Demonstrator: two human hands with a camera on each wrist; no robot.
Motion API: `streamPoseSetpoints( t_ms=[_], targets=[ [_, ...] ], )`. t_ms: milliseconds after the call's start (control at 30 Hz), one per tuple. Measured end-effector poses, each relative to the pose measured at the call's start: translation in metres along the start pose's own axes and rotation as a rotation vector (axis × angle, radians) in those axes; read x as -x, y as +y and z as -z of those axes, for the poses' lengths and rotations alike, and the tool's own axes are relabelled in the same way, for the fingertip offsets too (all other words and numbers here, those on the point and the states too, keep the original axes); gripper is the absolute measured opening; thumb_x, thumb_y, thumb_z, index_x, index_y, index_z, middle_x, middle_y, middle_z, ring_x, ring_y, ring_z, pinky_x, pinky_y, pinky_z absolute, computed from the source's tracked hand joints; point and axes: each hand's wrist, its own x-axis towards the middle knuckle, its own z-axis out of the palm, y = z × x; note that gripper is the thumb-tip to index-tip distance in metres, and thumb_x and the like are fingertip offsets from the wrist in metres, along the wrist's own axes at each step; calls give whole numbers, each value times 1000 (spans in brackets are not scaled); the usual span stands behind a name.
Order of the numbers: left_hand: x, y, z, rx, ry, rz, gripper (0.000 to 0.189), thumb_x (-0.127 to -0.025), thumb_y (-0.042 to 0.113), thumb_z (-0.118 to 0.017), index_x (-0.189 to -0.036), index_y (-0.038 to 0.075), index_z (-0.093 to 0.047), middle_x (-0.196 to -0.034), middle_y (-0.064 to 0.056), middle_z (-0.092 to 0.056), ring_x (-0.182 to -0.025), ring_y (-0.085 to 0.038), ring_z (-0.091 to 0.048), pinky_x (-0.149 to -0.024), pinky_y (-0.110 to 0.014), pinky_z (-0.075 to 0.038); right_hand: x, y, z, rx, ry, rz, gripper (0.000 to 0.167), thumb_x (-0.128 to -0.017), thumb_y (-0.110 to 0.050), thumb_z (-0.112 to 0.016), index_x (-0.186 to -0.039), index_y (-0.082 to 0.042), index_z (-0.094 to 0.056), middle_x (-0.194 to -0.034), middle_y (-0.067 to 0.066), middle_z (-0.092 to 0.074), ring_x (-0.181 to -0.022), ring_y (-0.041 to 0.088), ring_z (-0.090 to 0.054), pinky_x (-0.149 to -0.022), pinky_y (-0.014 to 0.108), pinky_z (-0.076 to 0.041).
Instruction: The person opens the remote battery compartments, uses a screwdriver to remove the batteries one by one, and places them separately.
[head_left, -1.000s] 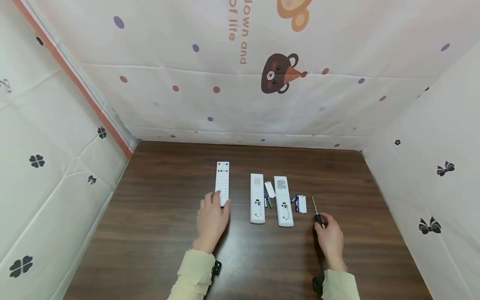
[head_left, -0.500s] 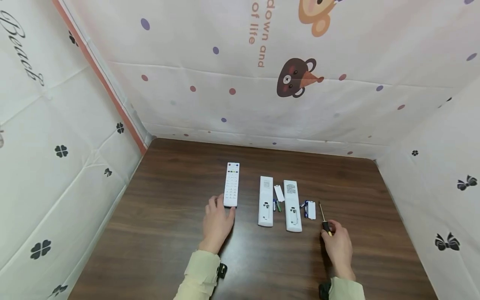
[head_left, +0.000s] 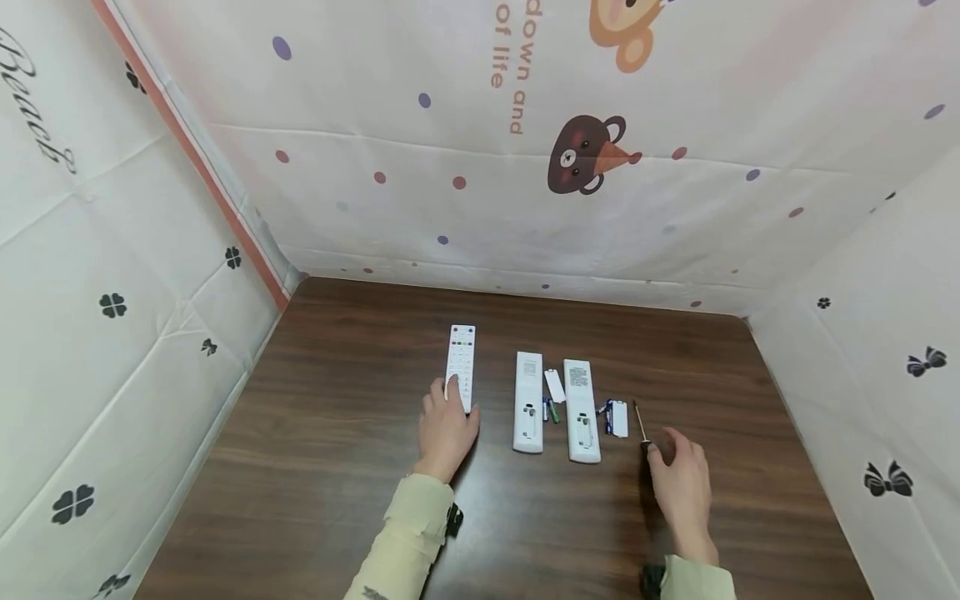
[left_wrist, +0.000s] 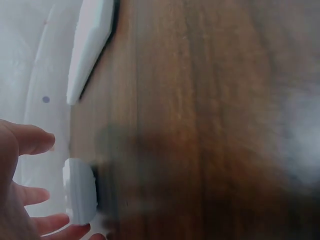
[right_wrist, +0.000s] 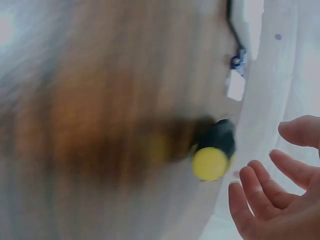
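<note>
In the head view my left hand [head_left: 446, 433] is over the near end of a white remote control [head_left: 462, 358], which lies buttons up. The left wrist view has the thumb spread away from that remote's end [left_wrist: 80, 192], with the other fingertips along its far side. My right hand [head_left: 682, 483] hovers by a screwdriver [head_left: 641, 422] lying on the table. Its black handle with a yellow end [right_wrist: 210, 164] shows below the right fingers, which are spread and hold nothing.
Two more white remotes [head_left: 528, 400] [head_left: 581, 408] lie back up with bare battery slots. Beside them are white battery covers [head_left: 554, 386] [head_left: 619, 418], a green battery [head_left: 555, 412] and blue batteries [head_left: 608, 417]. Patterned cloth walls [head_left: 480, 217] stand around the brown table [head_left: 360, 375].
My right hand has let go of the screwdriver and its fingers have spread. My left hand slipped back from the near end of the remote, then moved forward over it again.
</note>
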Motion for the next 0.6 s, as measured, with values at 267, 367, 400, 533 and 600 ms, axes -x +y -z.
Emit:
streamPoseSetpoints(
  t_ms=[267, 367, 400, 533, 600],
  targets=[
    [-20, 4, -11, -62, -7, -2, 75, -80, 38, -61, -139, 8, -26, -132, -19, -30, -101, -34, -37, -71, -44, -40, 4, -21, -1, -47, 19, 73, 42, -90, -23, -50, -126, -3, -46, -121, 19, -45, -109, 34, -43, -87, 51, -34],
    [-27, 4, -14, -83, -15, 12, 79, -78, 35, -65, -140, 9, -24, -129, -19, -32, -100, -33, -36, -69, -43, -41, 6, -26, -5, -55, 2, 81, 42, -90, -23, -50, -127, -3, -45, -122, 19, -44, -109, 34, -43, -86, 52, -35],
    [-28, 4, -14, -83, -19, 19, 79, -77, 34, -66, -140, 9, -24, -128, -19, -33, -99, -33, -35, -68, -43, -41, 7, -28, -7, -54, -5, 82, 43, -90, -24, -50, -127, -4, -44, -123, 19, -44, -109, 34, -43, -87, 52, -35],
    [-34, 3, -15, -41, -50, 58, 84, -72, 28, -69, -140, 8, -23, -122, -20, -35, -96, -33, -37, -65, -44, -43, 8, -34, -13, -54, -20, 97, 43, -90, -23, -51, -128, -6, -44, -123, 17, -45, -109, 33, -44, -87, 52, -36],
    [-34, 2, -14, 6, -64, 90, 85, -72, 25, -67, -140, 6, -21, -120, -20, -36, -94, -32, -40, -64, -43, -44, 9, -38, -16, -61, -29, 114, 43, -90, -23, -52, -128, -7, -44, -122, 16, -46, -109, 32, -44, -87, 51, -36]
  ],
)
